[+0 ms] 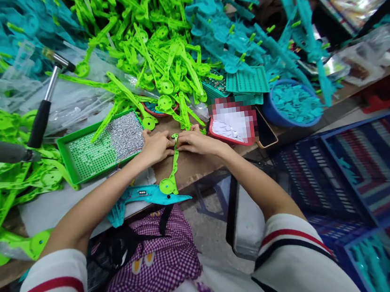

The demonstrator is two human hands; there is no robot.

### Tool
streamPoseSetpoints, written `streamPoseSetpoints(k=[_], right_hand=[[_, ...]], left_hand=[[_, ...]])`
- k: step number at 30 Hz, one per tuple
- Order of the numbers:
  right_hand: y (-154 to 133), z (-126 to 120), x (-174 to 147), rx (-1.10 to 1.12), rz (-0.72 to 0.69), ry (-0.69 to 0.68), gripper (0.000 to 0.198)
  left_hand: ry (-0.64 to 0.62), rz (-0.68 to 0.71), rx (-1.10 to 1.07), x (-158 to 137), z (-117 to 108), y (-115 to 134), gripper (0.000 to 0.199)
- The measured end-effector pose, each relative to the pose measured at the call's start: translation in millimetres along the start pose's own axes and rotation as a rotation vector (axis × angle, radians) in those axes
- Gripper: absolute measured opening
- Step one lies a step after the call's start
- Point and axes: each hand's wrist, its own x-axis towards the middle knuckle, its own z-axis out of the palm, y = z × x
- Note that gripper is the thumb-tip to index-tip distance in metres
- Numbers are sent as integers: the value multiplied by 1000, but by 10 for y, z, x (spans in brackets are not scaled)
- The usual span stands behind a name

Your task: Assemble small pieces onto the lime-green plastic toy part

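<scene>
Near the middle of the frame, the left hand [156,147] and right hand [196,141] pinch the top of a long green stick [173,167], fingers closed, holding it flat on the table [197,164].

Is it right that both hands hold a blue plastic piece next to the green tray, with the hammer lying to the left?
Not quite. In the head view the piece pinched by the left hand and right hand is green, not blue. It is beside the green tray, and the hammer does lie to the left.
</scene>
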Motion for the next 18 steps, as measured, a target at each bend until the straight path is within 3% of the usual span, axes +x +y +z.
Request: streamPoseSetpoints(k=[10, 18], right_hand=[[-43, -19, 34, -107, -13, -13, 18], [-49, 7, 56, -149, 22, 5, 17]], left_hand=[[0, -13, 5, -6, -30, 33, 15], [73, -31, 77, -252, -25, 183, 27]])
